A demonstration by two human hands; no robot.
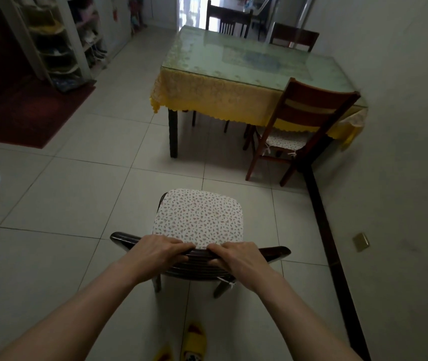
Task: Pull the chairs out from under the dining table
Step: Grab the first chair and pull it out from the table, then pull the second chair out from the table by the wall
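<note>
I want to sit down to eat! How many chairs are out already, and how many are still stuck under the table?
One chair looks done: it stands on open floor, clear of the table, with the left hand and right hand gripping its top rail. Three are left: the near chair has its seat partly under the tablecloth, and two far chairs sit against the far edge.

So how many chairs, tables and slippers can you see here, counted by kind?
Chairs: 4 – held one, near one at the table, two at the far end
Tables: 1
Yellow slippers: 2
Total: 7
</note>
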